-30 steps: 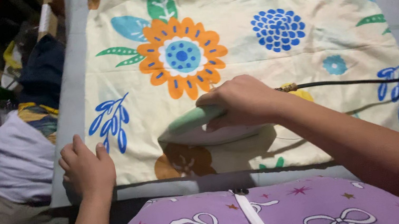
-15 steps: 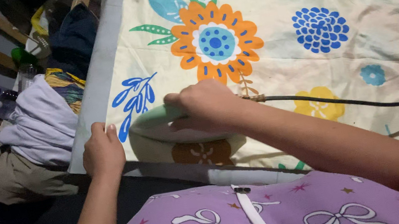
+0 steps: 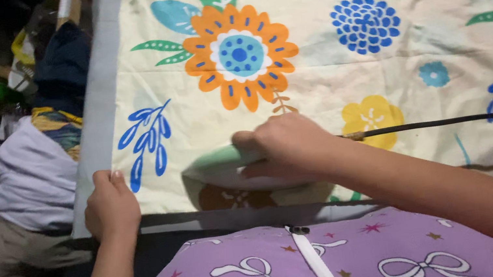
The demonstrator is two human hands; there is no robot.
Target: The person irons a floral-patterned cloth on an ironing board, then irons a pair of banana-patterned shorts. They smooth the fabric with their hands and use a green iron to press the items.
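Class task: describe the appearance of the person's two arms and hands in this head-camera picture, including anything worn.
Both forearms are bare, with no sleeves reaching the wrists. The left hand and right hand wear no gloves; no rings, watch or bracelets show. The left fingernails are short and plain. Below the arms is the person's purple garment, printed with white bows and small stars, with a white zip down the middle.

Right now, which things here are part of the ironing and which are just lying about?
In use: iron under the right hand; its black cord; flowered cloth; grey board, left hand at its edge.
Lying about: heap of clothes; green bottle.
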